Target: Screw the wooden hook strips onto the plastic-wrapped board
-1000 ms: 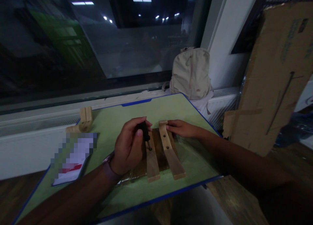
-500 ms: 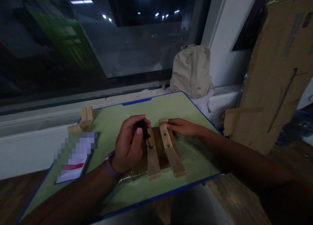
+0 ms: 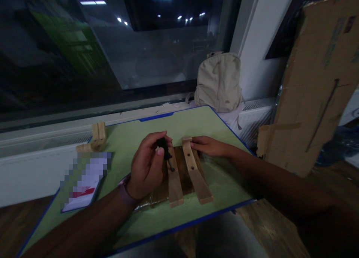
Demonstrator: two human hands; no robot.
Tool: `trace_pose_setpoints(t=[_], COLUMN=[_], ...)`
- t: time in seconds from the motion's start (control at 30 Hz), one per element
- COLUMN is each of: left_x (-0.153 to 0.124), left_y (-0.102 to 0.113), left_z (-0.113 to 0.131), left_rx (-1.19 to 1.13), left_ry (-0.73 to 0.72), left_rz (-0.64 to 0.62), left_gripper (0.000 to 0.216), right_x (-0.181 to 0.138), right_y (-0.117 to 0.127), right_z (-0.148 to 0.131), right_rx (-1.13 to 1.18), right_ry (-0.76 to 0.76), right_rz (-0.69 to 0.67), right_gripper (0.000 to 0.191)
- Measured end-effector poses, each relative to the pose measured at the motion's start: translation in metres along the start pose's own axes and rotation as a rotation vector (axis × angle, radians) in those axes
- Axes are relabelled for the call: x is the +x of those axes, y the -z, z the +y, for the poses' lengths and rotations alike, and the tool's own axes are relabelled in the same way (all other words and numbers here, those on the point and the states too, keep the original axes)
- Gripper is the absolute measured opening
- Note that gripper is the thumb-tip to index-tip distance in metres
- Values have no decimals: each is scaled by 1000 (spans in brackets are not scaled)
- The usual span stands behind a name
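While the left hand (image 3: 147, 168) curls around a small black screwdriver (image 3: 164, 145), pinching the handle between thumb and fingertips, the tool leans down and to the right, and its tip rests on the left slat (image 3: 175, 187) near that slat's far end. This slat and the right slat (image 3: 198, 179) lie side by side on a dark board (image 3: 183, 175), with their long axes running away from the person and fanning slightly apart toward the near edge. The left hand is the nearer one to the tip's spot, just left of it. The right hand (image 3: 209, 146) comes in from the other side, fingers stretched out and laid flat, touching the far end of the right slat; it holds nothing. The board sits on a green mat (image 3: 126, 138), near its front edge. Two more wood pieces (image 3: 97, 136) lie well apart at the mat's far left corner, a blurred card (image 3: 84, 179) lies near them, and a backpack (image 3: 218, 82) and cardboard (image 3: 311, 85) stand beyond.
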State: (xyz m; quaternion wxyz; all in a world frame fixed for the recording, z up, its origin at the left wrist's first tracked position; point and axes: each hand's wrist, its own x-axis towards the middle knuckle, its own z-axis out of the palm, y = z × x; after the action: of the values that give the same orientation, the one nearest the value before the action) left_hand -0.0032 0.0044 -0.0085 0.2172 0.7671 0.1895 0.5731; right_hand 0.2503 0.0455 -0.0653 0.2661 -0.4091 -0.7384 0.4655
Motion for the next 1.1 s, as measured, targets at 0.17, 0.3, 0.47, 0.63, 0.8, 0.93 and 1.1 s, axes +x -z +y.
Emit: trace_pose_setpoints(t=[0.17, 0.3, 0.47, 0.63, 0.8, 0.93, 1.1], left_x=[4, -2, -3, 1, -7, -2, 5], left_y=[6, 3, 1, 5, 0, -2, 2], left_z=[1, 2, 1, -3, -1, 0, 1], left_rx=[203, 165, -3, 130, 41, -40, 110], left_ry=[-157, -64, -37, -147, 4, -32, -158], left_rz=[33, 1, -9, -20, -16, 0, 38], left_gripper=[37, 45, 37, 43, 43, 35, 37], right_x=[1, 2, 3, 2, 2, 2, 3], right_y=[0, 0, 1, 2, 3, 2, 0], right_z=[-1, 0, 3, 4, 2, 1, 2], right_rx=[-22, -41, -24, -25, -32, -23, -24], right_ry=[-18, -25, -4, 8, 9, 4, 0], right_rz=[-10, 3, -25, -37, -30, -23, -13], right_gripper=[53, 52, 55, 54, 51, 52, 57])
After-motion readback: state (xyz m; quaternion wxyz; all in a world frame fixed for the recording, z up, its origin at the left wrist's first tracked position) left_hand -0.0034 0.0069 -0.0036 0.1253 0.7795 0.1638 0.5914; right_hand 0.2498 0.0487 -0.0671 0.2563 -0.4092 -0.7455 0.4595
